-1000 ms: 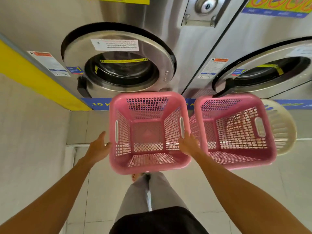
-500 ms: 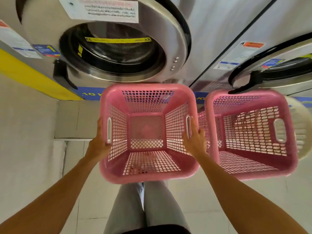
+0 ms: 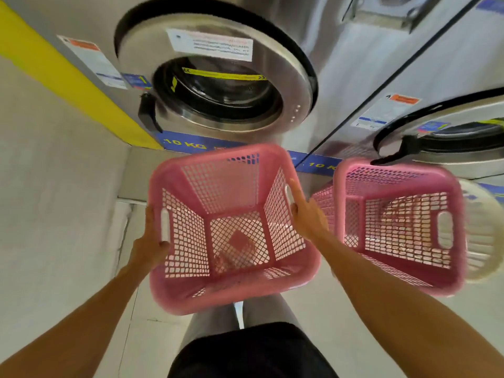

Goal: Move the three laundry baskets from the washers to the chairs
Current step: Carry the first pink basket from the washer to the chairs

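An empty pink laundry basket [image 3: 174, 293] is held between both my hands, tilted, in front of the left washer [image 3: 218, 85]. My left hand [image 3: 148, 241] grips its left handle slot and my right hand [image 3: 306, 214] grips its right side. A second pink basket [image 3: 398, 170] sits on the floor to the right, below the right washer [image 3: 458, 143]. A cream-white basket [image 3: 485, 241] stands just beyond it, half hidden at the frame's right edge.
Two steel front-loading washers stand side by side, their doors shut. A yellow stripe [image 3: 62, 75] runs along the wall on the left. Pale tiled floor [image 3: 81, 214] lies below. My legs in grey trousers [image 3: 218, 323] are under the held basket.
Both hands have closed on the left pink basket's sides. The basket has tilted and come up off the floor, and the view has pulled back from the washer.
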A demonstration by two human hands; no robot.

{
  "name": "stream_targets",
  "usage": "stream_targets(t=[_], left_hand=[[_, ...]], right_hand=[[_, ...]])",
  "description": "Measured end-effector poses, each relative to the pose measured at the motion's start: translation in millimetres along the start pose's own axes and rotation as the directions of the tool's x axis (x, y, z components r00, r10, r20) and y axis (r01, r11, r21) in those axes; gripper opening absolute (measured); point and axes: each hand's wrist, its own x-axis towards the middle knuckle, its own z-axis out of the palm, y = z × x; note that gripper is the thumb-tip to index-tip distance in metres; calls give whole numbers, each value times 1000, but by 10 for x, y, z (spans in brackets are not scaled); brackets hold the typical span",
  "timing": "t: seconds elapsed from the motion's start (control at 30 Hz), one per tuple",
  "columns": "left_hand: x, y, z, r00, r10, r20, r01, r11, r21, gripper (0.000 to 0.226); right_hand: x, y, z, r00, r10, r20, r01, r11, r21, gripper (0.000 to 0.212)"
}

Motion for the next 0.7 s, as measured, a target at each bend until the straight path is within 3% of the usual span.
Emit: stream_targets(t=[0.17,0.33,0.47,0.7], left_hand=[[-690,-198,2,973,-185,-137,175,981,-82,92],[-1180,-695,1,951,-239,-197,195,956,-219,101],[-1667,-913,64,843,-463,-272,363,865,-348,94],[-2652,-1373,620,658,-684,-315,455,695,-557,99]], right_hand=[[72,-364,-10,975,-179,129,189,980,-66,80],[147,-931,16,919,-336,206,351,935,-42,73],[89,-1503,138,840,-471,268,506,859,-76,63],[-463,-2380,341,625,-676,391,777,589,-222,57]])
